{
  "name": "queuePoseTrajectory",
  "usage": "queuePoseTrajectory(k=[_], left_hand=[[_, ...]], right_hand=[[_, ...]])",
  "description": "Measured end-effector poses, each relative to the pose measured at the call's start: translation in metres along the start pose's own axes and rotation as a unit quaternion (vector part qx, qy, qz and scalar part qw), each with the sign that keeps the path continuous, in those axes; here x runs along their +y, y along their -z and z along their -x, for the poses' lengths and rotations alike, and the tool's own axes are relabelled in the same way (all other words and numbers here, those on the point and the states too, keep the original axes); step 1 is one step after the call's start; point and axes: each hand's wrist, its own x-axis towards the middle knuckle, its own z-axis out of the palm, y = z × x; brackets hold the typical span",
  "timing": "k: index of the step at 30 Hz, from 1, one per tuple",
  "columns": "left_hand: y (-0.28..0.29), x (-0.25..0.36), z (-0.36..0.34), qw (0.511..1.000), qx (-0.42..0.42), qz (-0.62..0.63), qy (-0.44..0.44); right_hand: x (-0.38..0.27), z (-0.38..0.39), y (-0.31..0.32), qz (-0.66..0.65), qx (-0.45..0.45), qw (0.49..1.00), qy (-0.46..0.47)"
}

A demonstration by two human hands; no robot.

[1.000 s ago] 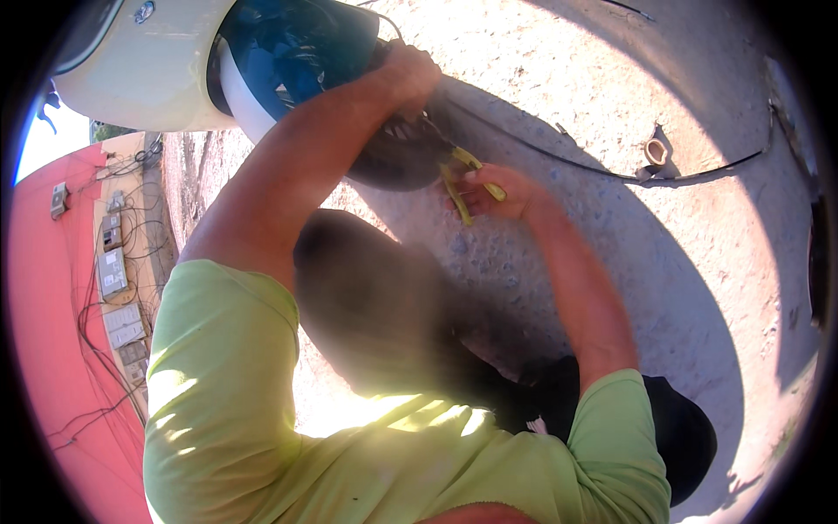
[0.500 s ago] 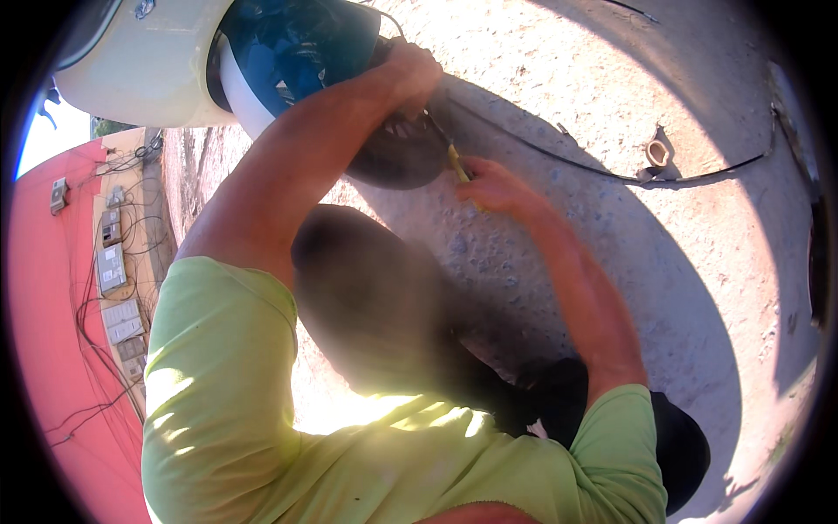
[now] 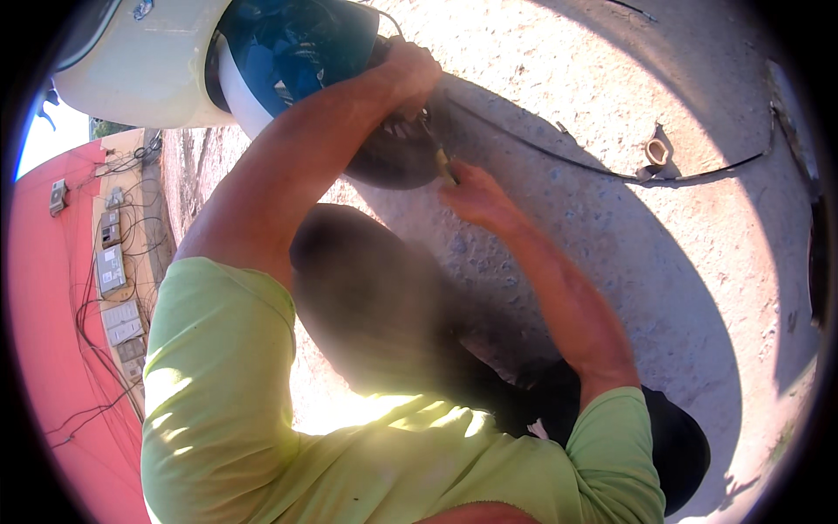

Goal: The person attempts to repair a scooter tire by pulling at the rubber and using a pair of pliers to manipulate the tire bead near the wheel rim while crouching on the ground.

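My left hand (image 3: 412, 77) reaches to the side of a dark wheel (image 3: 393, 170) beneath a glossy teal mudguard (image 3: 305, 44). Its fingers curl down on the wheel's far side, and whatever they grip is hidden by the hand. Lower and to the right, my right hand (image 3: 476, 192) is closed around a yellow-handled screwdriver (image 3: 445, 166). From the handle, a thin metal shaft points up and left at the wheel's hub area, just below my left hand. Where the tip meets the wheel is too dark and small to make out.
A cream body panel (image 3: 148, 65) joins the mudguard at upper left. A black cable (image 3: 559, 157) runs along the rough ground to the right, past a tan ring-shaped piece (image 3: 656, 152). Meter boxes (image 3: 111, 266) with loose wires hang on a pink wall at left.
My right hand has shifted left and slightly down with the screwdriver, whose handle now shows less and sits closer to the wheel. My left hand stays in place.
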Motion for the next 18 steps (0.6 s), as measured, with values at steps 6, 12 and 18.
queuePoseTrajectory(k=[6,12,18], left_hand=[[-0.010,-0.007,-0.002,1.000,0.023,0.006,-0.009],[0.001,0.000,-0.004,1.000,-0.001,0.001,-0.001],[-0.013,-0.008,-0.001,1.000,0.029,-0.004,-0.012]], right_hand=[[-0.024,0.008,-0.004,0.003,0.028,0.998,-0.062],[0.060,-0.026,0.026,-0.201,-0.200,0.959,0.020],[0.038,-0.022,0.040,-0.473,-0.312,0.810,-0.152]])
